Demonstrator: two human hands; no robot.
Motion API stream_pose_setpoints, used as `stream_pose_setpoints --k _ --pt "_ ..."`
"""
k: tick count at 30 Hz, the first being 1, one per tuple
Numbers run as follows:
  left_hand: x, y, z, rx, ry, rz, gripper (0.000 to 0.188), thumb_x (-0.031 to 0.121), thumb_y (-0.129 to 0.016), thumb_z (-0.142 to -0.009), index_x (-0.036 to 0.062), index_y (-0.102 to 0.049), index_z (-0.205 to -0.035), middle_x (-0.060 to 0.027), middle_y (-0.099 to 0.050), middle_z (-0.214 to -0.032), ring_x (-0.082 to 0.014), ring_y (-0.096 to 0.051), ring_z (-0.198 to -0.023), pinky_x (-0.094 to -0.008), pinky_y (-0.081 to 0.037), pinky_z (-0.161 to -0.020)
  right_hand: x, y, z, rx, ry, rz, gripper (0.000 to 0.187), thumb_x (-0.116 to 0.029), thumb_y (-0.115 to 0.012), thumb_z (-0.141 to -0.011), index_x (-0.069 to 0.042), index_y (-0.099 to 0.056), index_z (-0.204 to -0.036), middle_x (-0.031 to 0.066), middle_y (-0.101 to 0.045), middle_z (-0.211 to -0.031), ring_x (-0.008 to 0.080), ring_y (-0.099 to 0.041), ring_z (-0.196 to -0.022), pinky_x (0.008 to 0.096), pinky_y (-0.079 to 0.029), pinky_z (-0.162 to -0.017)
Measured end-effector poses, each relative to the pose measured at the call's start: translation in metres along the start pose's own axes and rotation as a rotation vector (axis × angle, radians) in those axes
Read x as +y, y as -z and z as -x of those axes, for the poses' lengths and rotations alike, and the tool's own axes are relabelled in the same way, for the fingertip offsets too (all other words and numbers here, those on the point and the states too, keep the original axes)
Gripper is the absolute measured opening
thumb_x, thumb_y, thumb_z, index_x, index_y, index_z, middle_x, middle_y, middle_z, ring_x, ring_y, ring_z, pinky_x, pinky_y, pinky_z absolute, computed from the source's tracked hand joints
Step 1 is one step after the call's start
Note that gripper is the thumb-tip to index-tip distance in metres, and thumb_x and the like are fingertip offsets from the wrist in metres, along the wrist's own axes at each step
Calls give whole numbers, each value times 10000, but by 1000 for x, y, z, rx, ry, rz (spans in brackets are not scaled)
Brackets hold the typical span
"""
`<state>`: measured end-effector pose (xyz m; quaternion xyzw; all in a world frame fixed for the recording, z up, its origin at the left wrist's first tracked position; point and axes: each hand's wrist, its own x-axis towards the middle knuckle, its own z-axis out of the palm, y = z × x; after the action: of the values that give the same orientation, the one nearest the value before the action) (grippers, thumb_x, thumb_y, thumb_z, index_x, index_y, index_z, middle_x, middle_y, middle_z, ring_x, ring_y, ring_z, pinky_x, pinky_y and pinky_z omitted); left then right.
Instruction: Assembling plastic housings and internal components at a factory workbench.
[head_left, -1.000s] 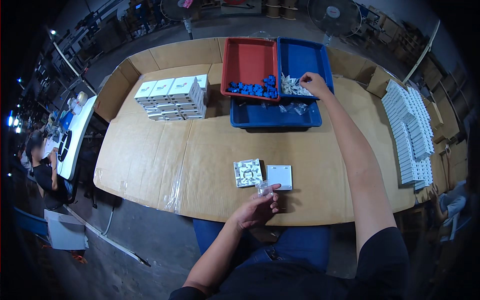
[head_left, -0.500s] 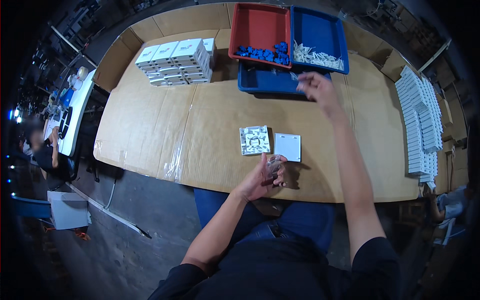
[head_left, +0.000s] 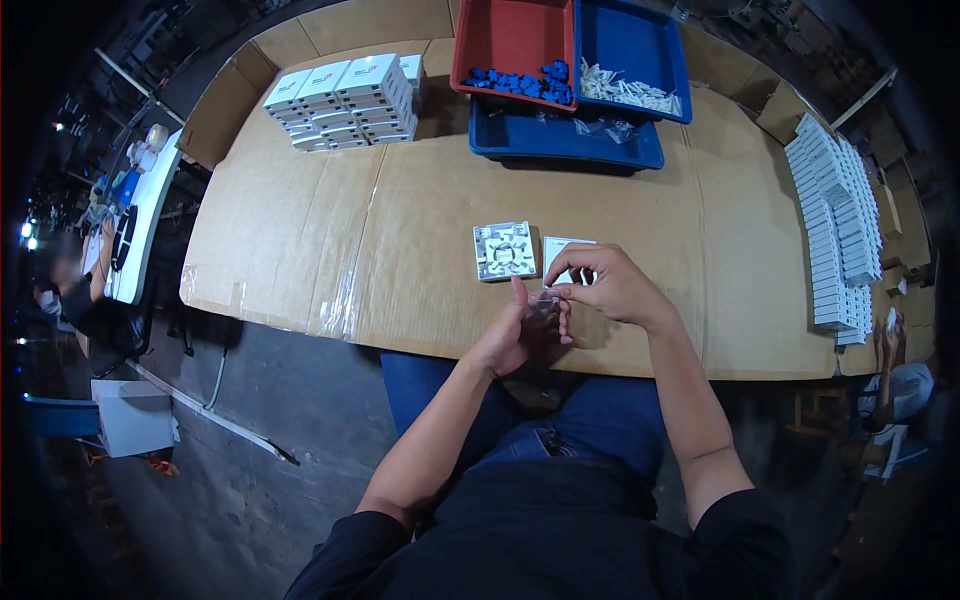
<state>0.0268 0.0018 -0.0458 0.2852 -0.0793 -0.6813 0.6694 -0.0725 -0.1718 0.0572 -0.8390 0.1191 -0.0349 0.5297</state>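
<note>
- Hiding much of the white cover (head_left: pixel 560 247) behind the right hand (head_left: pixel 612 285).
- Covering part of the clear bag (head_left: pixel 543 309) with curled fingers of the left hand (head_left: pixel 515 338).
- Leaving anything at the right fingertips (head_left: pixel 567 291) too small to tell.
- Cutting off the red tray (head_left: pixel 515 35) at the upper edge.

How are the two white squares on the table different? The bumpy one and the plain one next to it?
The bumpy square has raised shapes around a ring, while what shows of the plain square looks mostly flat. The bumpy square is uncovered, but the plain square is partly hidden by the right hand. Both are white and lie on the cardboard.
</note>
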Motion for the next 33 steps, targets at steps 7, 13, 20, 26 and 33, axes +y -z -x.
stream_pose_setpoints --k 7,13,20,26,33 --pt "-5 16 -2 -62 -10 -34 861 828 -285 -950 73 -596 -1225 -48 -617 -993 -180 -630 -930 -416 -534 -970 -11 -3 -3 -237 -60 -48 173 -80 -650 -1010 44 -743 -1085 108 -686 -1183 187 -718 -909 332 -579 -858" --pt "-5 13 -3 -53 -22 -35 892 859 -270 -931 84 -608 -1213 -44 -613 -967 -194 -605 -898 -411 -490 -973 -12 -15 -9 -362 -192 -75 278 -162 -589 -1072 73 -693 -1179 129 -675 -1173 171 -719 -816 320 -594 -751" --pt "-4 20 0 -67 15 101 642 651 -384 -1072 78 -618 -1240 -55 -639 -956 -202 -620 -909 -412 -499 -970 -4 -14 -5 -383 -172 -100 301 -177 -596 -1075 76 -671 -1221 136 -658 -1197 167 -729 -829 318 -605 -757" --pt "-6 23 1 -96 -23 -98 572 581 -507 -1051 51 -622 -1233 -69 -664 -1012 -204 -654 -985 -393 -531 -973 4 -8 -4 -465 -59 -12 285 -178 -618 -1063 77 -706 -1154 135 -662 -1182 177 -714 -897 326 -583 -817" --pt "0 13 5 -101 -62 -76 682 584 -589 -1005 20 -582 -1387 -77 -656 -1160 -181 -619 -1003 -386 -513 -1003 4 26 -18 -481 71 27 304 -250 -658 -1040 32 -751 -1105 139 -660 -1366 224 -636 -1212 350 -497 -1041"
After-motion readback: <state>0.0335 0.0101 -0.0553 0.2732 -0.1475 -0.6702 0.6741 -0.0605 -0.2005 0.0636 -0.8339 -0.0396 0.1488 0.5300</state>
